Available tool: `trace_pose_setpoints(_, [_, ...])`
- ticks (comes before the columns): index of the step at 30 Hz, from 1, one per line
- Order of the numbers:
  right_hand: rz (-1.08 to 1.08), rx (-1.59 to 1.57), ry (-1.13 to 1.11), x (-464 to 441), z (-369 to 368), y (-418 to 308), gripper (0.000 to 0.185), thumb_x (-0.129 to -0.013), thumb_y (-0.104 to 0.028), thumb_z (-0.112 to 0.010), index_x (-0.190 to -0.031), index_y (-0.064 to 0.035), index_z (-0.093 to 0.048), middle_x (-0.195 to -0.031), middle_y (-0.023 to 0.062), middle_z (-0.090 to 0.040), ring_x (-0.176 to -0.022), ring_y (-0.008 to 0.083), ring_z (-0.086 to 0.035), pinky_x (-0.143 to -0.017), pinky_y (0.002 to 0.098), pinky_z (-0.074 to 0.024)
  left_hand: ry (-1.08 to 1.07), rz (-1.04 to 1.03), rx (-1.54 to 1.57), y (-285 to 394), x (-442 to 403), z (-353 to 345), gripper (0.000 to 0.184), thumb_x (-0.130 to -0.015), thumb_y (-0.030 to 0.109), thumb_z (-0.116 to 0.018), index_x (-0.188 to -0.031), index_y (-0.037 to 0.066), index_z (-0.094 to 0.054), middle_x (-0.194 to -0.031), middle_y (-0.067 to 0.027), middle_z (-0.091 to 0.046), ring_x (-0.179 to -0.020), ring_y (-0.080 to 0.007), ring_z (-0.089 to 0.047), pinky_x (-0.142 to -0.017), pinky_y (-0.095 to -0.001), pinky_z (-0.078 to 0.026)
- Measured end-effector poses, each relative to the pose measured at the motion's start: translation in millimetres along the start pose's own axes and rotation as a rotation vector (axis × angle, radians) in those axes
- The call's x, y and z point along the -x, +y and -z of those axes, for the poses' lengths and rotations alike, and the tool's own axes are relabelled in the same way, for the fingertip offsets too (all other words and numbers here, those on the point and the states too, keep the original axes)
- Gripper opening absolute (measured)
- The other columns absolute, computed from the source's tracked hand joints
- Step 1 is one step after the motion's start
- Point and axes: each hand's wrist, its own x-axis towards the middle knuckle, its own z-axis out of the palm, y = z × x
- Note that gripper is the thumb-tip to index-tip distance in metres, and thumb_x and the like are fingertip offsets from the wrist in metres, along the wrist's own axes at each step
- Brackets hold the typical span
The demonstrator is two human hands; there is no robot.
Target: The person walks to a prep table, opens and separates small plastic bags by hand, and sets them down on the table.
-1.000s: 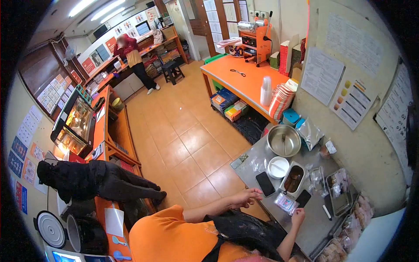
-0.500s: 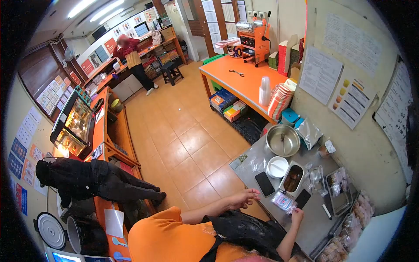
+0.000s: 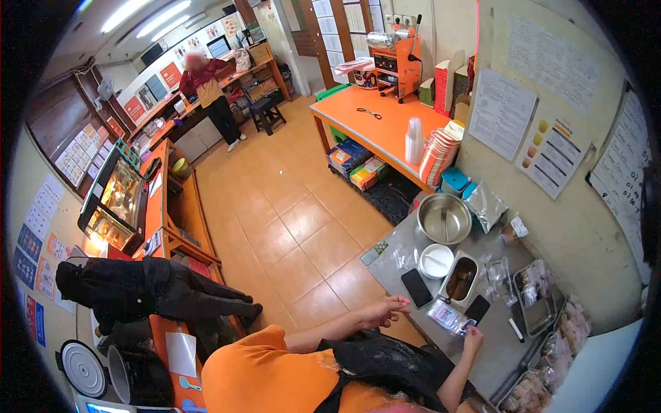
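Note:
My right hand (image 3: 472, 339) pinches the near edge of a clear plastic packet (image 3: 447, 317) with a pink and blue printed label, over the steel table (image 3: 394, 266). To the left, my left hand (image 3: 387, 312) is held just off the table edge, its fingers apart and nothing visible in them. Close to the packet lie two dark phones (image 3: 416, 288) and a rectangular steel pan (image 3: 460, 279) with brown contents. Beside that pan is a white round tub (image 3: 436, 261) with a white utensil across it.
A large steel bowl (image 3: 445, 219) stands at the table's back. Further right are a white marker (image 3: 516, 330), a metal tray (image 3: 536, 303) and bagged food (image 3: 555, 351). A person in black (image 3: 158, 289) bends over the left counter; another person (image 3: 210, 96) stands far back.
The packet has shifted slightly, and its end by my right hand looks more crumpled. My left hand has barely moved. The far person has lowered an arm; the view has shifted a little.

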Motion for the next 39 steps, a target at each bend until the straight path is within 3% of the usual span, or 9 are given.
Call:
trace_pose_setpoints(11, [-0.034, 0.171, 0.043, 6.5, 15.2, 1.3, 0.017, -0.085, -0.010, -0.065, -0.092, 0.0049, -0.069, -0.080, 0.0122, -0.069, -0.071, 0.0188, -0.065, -0.066, 0.0314, -0.0512, 0.022, 0.003, -0.023, 4.8, 3.2, -6.4, 0.021, -0.095, 0.029, -0.056, -0.113, 0.021, -0.049, -0.106, 0.0052, -0.058, -0.065, -0.0044, -0.044, -0.050, -0.0186, -0.029])
trace_pose_setpoints(14, [-0.046, 0.025, 0.235, 6.7, 21.1, 9.0, 0.016, -0.086, -0.015, -0.063, -0.085, 0.0000, -0.068, -0.072, 0.0046, -0.066, -0.062, 0.0155, -0.060, -0.058, 0.0295, -0.0472, 0.007, -0.004, 0.009, 2.4, 1.2, -5.0, 0.022, -0.095, 0.030, -0.056, -0.113, 0.021, -0.049, -0.105, 0.0046, -0.058, -0.065, -0.0044, -0.044, -0.050, -0.0186, -0.029])
trace_pose_setpoints(17, [-0.383, -0.370, 0.446, 10.5, 37.2, 1.5, 0.016, -0.091, -0.025, -0.060, -0.081, -0.0125, -0.061, -0.067, -0.0039, -0.053, -0.059, 0.0065, -0.051, -0.048, 0.0228, -0.0356, 0.014, -0.011, 0.011, 4.8, 4.0, -5.3, 0.021, -0.095, 0.029, -0.056, -0.113, 0.020, -0.049, -0.104, 0.0043, -0.058, -0.065, -0.0041, -0.044, -0.050, -0.0183, -0.030])
trace_pose_setpoints(22, [-0.148, -0.450, 0.462, 43.4, 64.0, -87.2, 0.020, -0.091, -0.029, -0.063, -0.093, -0.0099, -0.066, -0.073, -0.0046, -0.057, -0.064, 0.0042, -0.051, -0.051, 0.0221, -0.0355, 0.057, -0.155, -0.317, -0.7, -4.1, -4.0, 0.023, -0.095, 0.027, -0.058, -0.114, 0.016, -0.050, -0.101, 0.0029, -0.058, -0.067, -0.0065, -0.047, -0.053, -0.0207, -0.036])
trace_pose_setpoints(25, [-0.038, -0.290, 0.368, 81.2, 55.4, -166.3, 0.016, -0.089, -0.019, -0.066, -0.096, -0.0048, -0.067, -0.080, -0.0014, -0.063, -0.068, 0.0052, -0.055, -0.055, 0.0218, -0.0401, 0.064, -0.594, -0.718, -13.4, -20.1, -9.0, 0.028, -0.094, 0.027, -0.060, -0.116, 0.011, -0.051, -0.110, -0.0005, -0.056, -0.081, -0.0125, -0.051, -0.067, -0.0259, -0.044])
trace_pose_setpoints(27, [0.257, -0.208, 0.023, 105.6, 42.5, -204.2, 0.009, -0.085, -0.007, -0.069, -0.090, -0.0004, -0.066, -0.082, 0.0025, -0.066, -0.070, 0.0073, -0.059, -0.060, 0.0220, -0.0456, 0.108, -0.739, -0.848, 10.2, 3.7, -50.3, 0.034, -0.092, 0.027, -0.062, -0.118, 0.009, -0.051, -0.115, -0.0042, -0.055, -0.088, -0.0166, -0.053, -0.076, -0.0292, -0.045])
trace_pose_setpoints(29, [0.175, -0.146, -0.302, 135.2, 32.3, -258.9, 0.007, -0.080, 0.002, -0.069, -0.086, 0.0003, -0.066, -0.077, 0.0036, -0.066, -0.069, 0.0091, -0.061, -0.065, 0.0228, -0.0497, 0.207, -1.122, -1.208, 34.2, 19.3, -82.5, 0.047, -0.084, 0.026, -0.070, -0.123, 0.008, -0.051, -0.126, -0.0128, -0.051, -0.103, -0.0262, -0.054, -0.088, -0.0384, -0.044])
trace_pose_setpoints(33, [0.099, -0.319, -0.450, 156.8, 7.1, -295.7, 0.007, -0.079, 0.004, -0.069, -0.085, 0.0037, -0.065, -0.079, 0.0074, -0.068, -0.073, 0.0108, -0.064, -0.069, 0.0240, -0.0503, -0.078, -1.040, -1.262, 50.1, 16.0, -89.0, 0.022, -0.084, 0.022, -0.070, -0.097, 0.007, -0.061, -0.107, -0.0087, -0.061, -0.102, -0.0292, -0.056, -0.086, -0.0411, -0.045])
trace_pose_setpoints(39, [0.240, -0.201, -0.470, 153.5, -8.6, -291.1, 0.008, -0.082, 0.002, -0.067, -0.090, 0.0048, -0.070, -0.088, 0.0075, -0.069, -0.081, 0.0134, -0.063, -0.070, 0.0262, -0.0499, 0.136, -0.994, -1.184, 40.2, 13.4, -72.1, 0.013, -0.085, 0.018, -0.068, -0.087, 0.007, -0.062, -0.082, -0.0074, -0.064, -0.083, -0.0299, -0.059, -0.074, -0.0412, -0.045])
